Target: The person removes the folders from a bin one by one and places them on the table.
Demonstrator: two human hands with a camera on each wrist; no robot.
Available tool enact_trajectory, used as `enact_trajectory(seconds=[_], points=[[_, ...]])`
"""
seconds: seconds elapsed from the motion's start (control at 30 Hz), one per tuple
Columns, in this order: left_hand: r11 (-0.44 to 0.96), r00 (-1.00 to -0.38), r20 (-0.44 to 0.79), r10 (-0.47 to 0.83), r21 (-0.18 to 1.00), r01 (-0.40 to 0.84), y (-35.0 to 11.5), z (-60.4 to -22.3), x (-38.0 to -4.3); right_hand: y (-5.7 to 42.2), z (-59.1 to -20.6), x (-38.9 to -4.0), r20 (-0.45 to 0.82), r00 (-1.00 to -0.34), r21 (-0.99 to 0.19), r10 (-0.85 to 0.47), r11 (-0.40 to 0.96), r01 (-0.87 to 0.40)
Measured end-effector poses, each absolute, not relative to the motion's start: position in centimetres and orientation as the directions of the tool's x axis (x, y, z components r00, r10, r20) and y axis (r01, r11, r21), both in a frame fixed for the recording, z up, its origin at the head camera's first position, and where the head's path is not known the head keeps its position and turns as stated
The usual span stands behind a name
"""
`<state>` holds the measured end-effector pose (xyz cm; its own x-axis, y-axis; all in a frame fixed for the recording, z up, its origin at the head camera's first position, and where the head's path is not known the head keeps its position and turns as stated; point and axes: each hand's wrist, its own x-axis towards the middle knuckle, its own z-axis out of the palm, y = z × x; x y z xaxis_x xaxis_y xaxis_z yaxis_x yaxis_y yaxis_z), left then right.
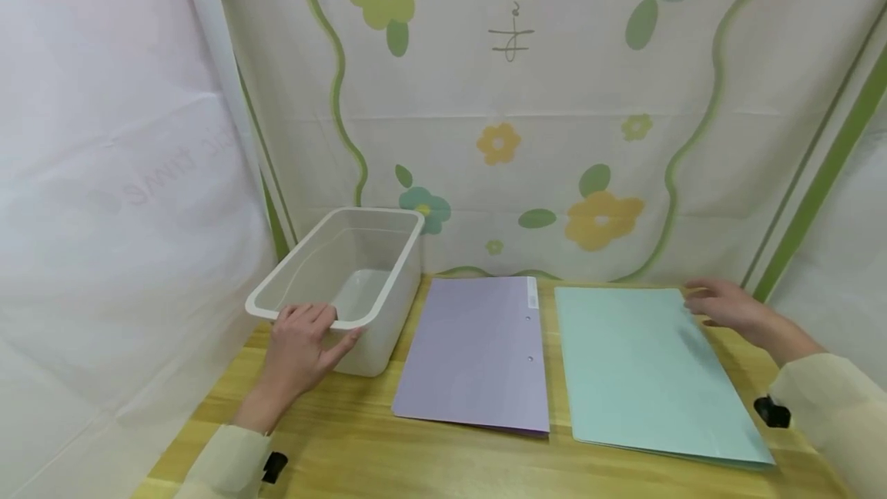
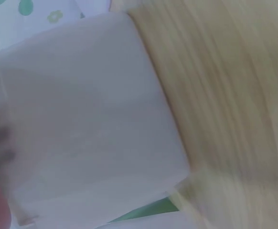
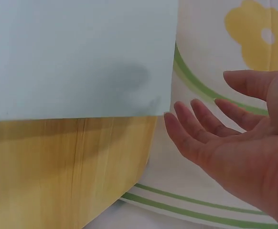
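Note:
My left hand (image 1: 298,345) grips the near rim of a white plastic bin (image 1: 396,295) at the left of the table, its fingers over the edge and thumb along the outside. Seen from the left wrist, the bin's pale wall (image 2: 91,119) fills much of the view. At the right, my right hand (image 1: 734,314) hovers by the far right corner of a mint green folder (image 1: 644,376). Its fingers are loosely bent and hold nothing; in the right wrist view the fingertips (image 3: 170,119) come right beside the folder's corner. A purple folder (image 1: 478,360) lies between bin and green folder.
The wooden table (image 1: 346,445) runs under everything. A white curtain (image 1: 443,83) with flowers and green lines hangs right behind the bin and folders, and more white cloth (image 1: 118,237) hangs along the left side. Two small holes show near the purple folder's right edge.

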<state>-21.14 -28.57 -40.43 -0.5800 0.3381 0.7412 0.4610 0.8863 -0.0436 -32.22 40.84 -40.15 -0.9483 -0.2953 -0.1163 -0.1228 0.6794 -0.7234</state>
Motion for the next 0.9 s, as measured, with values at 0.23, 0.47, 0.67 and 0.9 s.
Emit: enact_trajectory(seconds=[0.23,0.47,0.67,0.9], points=[[0.903,-0.646,0.692,0.322,-0.020,0.429,-28.5,-39.9,-20.5,38.7,-39.9,-31.3,-0.019,-0.958,-0.627,-0.287,0.750,-0.212],[0.908,-0.689,0.657,0.307,0.015,0.419,-28.0,-39.4,-20.3,36.6,-39.8,-30.2,0.115,-0.949,-0.544,-0.293,0.781,-0.307],[0.914,-0.662,0.678,0.320,-0.036,0.404,-26.9,-39.2,-20.4,34.2,-40.4,-29.9,0.244,-0.910,-0.463,-0.336,0.784,-0.414],[0.922,-0.634,0.704,0.321,-0.081,0.378,-24.6,-38.9,-20.8,30.4,-41.1,-29.4,0.371,-0.857,-0.330,-0.357,0.813,-0.481]])
